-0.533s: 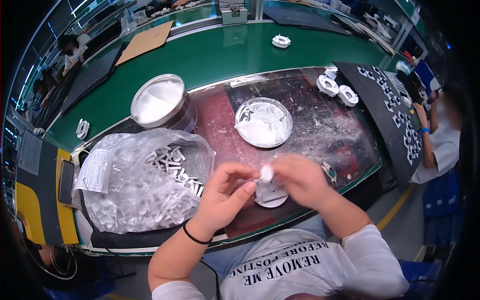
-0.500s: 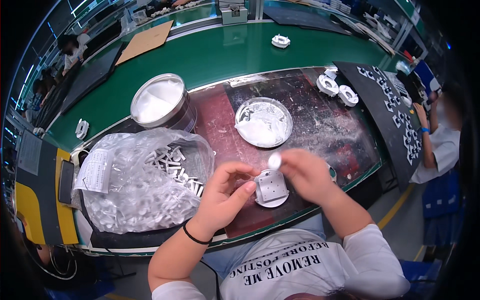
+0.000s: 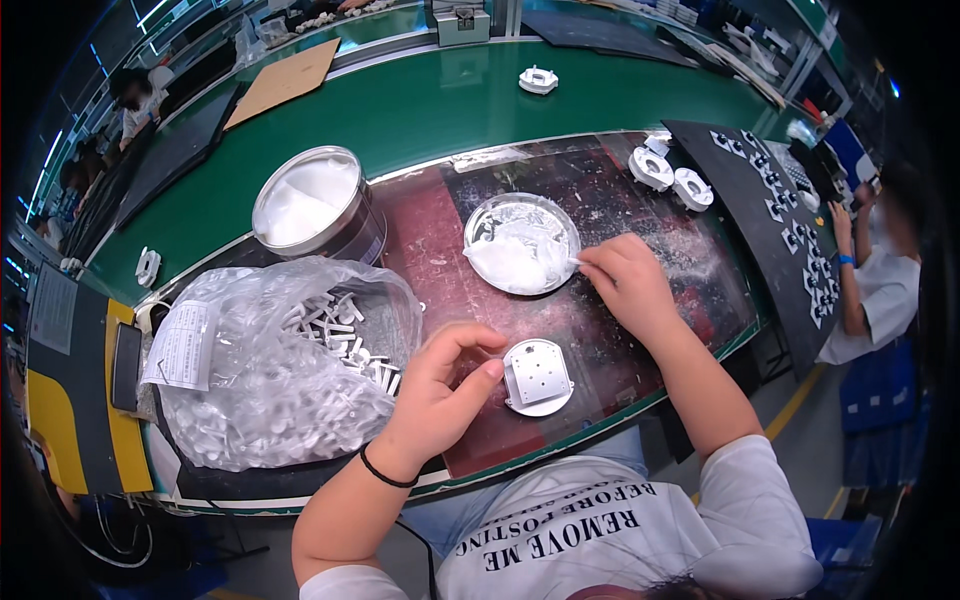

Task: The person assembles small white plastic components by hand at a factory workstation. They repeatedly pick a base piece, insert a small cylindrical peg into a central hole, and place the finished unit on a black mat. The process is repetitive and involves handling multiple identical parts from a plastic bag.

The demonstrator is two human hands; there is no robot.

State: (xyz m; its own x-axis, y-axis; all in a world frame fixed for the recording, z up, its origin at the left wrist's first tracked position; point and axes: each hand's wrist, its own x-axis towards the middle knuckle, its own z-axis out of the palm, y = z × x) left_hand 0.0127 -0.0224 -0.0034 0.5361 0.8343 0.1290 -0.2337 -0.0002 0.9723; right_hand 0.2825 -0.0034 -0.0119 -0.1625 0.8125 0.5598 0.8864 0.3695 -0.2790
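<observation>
My right hand (image 3: 632, 285) is at the right rim of a shallow round metal dish (image 3: 575, 225), its fingertips pinched on a small white plastic piece (image 3: 575, 262). The piece's tip reaches the white paste (image 3: 515, 262) in the dish. Nearer me, a round white part (image 3: 538, 377) with a flat plate and small holes lies on the worn red and black board (image 3: 430, 235). My left hand (image 3: 440, 385) is beside its left edge, thumb and forefinger apart, the thumb at or very near the edge. The other left fingers are partly hidden.
An open clear bag (image 3: 270, 400) of white stemmed pieces lies left, with a tin (image 3: 355, 235) of white paste behind it. White housings (image 3: 652, 170) stand at the board's far right; another (image 3: 538, 80) sits on the green belt (image 3: 430, 110). A co-worker (image 3: 870, 280) is at right.
My right hand has moved from above the round part, away and right to the dish, with the white piece. My left hand stays by the part. Housings on the belt have shifted left.
</observation>
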